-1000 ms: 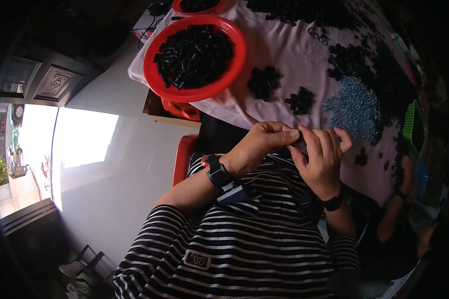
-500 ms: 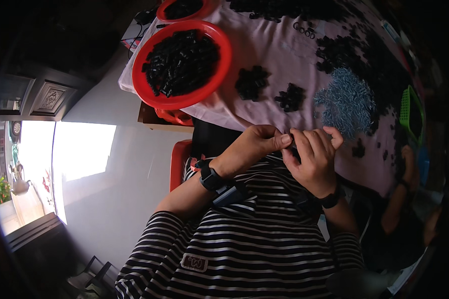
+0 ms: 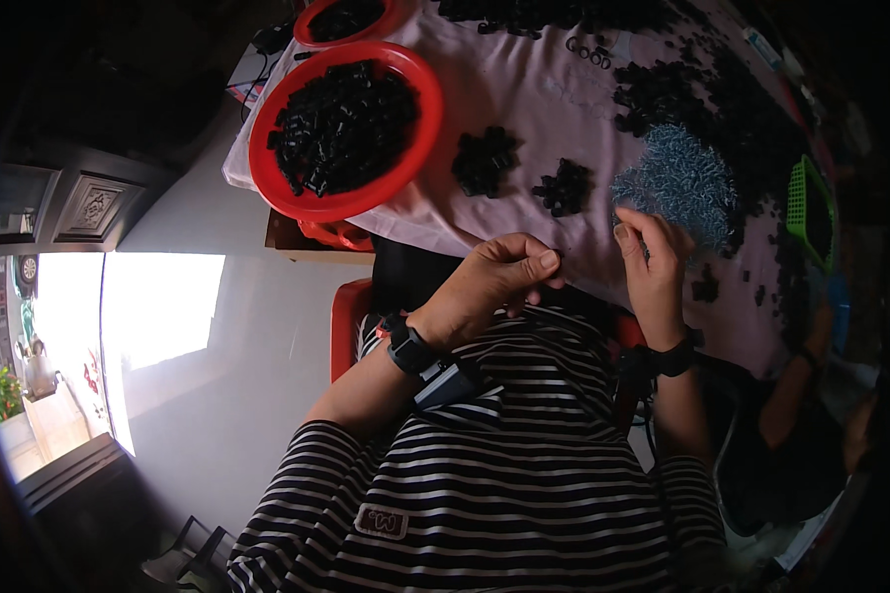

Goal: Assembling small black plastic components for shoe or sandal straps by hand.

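My left hand [image 3: 499, 282] is held over my lap at the table's near edge, thumb and forefinger pinched together. Whatever lies between those fingertips is too small to make out. My right hand [image 3: 655, 265] is at the near left side of a heap of small blue-grey screw-like pieces [image 3: 677, 183], its thumb and forefinger apart and nothing visible between them. Two small clusters of black parts, a larger one [image 3: 485, 161] and a smaller one [image 3: 564, 188], lie on the pink cloth [image 3: 534, 109] beyond my hands.
A red basin [image 3: 430, 109] full of black parts stands at the left, with a second red basin [image 3: 307, 30] behind it. More black parts [image 3: 752, 109] spread over the right side. A green basket [image 3: 811, 212] and another person's arm [image 3: 796, 381] are at the far right.
My right hand has parted from the left and moved right to the blue-grey heap, its fingers opening. My left hand stays pinched in nearly the same place. The view has shifted slightly.
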The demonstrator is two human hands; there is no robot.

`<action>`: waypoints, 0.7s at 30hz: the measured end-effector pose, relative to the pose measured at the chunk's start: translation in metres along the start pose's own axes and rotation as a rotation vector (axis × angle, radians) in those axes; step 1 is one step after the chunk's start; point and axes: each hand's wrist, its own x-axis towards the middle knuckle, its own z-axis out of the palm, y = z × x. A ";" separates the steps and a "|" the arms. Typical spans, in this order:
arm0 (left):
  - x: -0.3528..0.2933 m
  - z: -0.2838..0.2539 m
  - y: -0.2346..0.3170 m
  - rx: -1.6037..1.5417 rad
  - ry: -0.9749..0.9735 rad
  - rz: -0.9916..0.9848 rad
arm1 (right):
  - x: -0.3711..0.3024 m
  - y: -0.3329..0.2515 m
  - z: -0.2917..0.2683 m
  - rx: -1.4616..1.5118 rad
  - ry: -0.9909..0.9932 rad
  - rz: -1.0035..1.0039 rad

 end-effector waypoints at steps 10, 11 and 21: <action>0.003 -0.006 -0.006 -0.029 0.039 0.049 | 0.016 0.038 0.023 -0.340 0.096 -0.124; 0.002 -0.007 -0.005 -0.005 0.025 0.050 | 0.019 0.038 0.021 -0.371 0.057 -0.162; 0.001 -0.002 -0.003 0.084 -0.005 0.046 | 0.027 0.046 0.011 -0.337 0.155 -0.153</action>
